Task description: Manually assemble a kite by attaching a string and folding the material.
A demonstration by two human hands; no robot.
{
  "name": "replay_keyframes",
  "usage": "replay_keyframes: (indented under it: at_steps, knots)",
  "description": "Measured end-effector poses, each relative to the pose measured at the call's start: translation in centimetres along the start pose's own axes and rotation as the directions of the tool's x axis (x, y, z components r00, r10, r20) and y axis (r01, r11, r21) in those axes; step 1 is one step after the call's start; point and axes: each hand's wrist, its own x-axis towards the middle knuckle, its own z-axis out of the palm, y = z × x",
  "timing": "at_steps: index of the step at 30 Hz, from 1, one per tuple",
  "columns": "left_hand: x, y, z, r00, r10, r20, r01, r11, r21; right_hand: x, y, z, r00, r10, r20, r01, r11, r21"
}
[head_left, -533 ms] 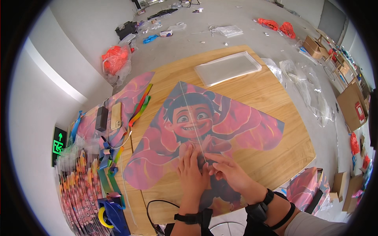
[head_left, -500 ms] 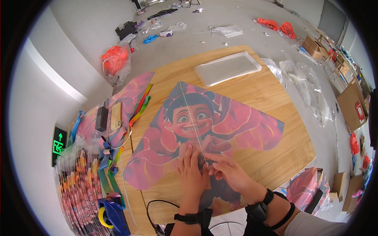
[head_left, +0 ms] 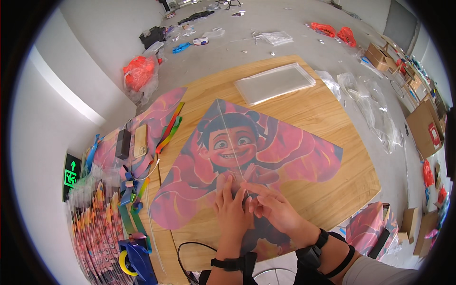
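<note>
A kite (head_left: 304,152) printed with a cartoon child on red, flame-like shapes lies flat on the wooden table. Down its middle runs a thin white rod (head_left: 224,118), its lower end between my hands. My left hand (head_left: 232,206) rests on the kite left of the rod, fingers stretched out and fingertips close to the rod's lower part. From the right, my right hand (head_left: 278,209) closes at the lower end, index finger laid across the rod and the other fingers curled. The fingers partly hide the rod's tip.
Clear plastic sleeves (head_left: 275,83) lie at the table's far edge. On the left are a phone (head_left: 140,141), a black box (head_left: 123,144), rainbow ribbons (head_left: 170,130), a blue tape dispenser (head_left: 137,259) and several packed kites (head_left: 97,232). A black cable (head_left: 179,251) loops by my left forearm.
My right index finger has shifted slightly up and left onto the rod. The left fingertips have shifted slightly beside it. The kite stays in place.
</note>
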Motion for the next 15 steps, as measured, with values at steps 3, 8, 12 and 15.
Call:
replay_keyframes:
  at_steps: [3,8,12,15]
  knots:
    - [0.0,0.2,-0.1,1.000,-0.011,0.012,0.011,1.000,0.008,0.0,-0.1,0.1,0.999,-0.029,0.036,0.029,1.000,0.006]
    - [0.1,0.3,-0.2,1.000,-0.003,-0.008,0.003,1.000,0.022,0.0,1.0,-0.6,0.998,0.060,-0.002,-0.060,0.998,-0.024]
    - [0.1,0.3,-0.2,1.000,-0.014,-0.009,0.014,0.999,-0.047,-0.1,1.1,-0.8,0.985,0.071,-0.156,-0.098,0.979,-0.178]
    - [0.1,0.3,-0.1,0.999,-0.024,-0.026,0.022,0.997,-0.073,0.0,1.1,-1.2,0.989,0.079,-0.128,-0.095,0.987,-0.128]
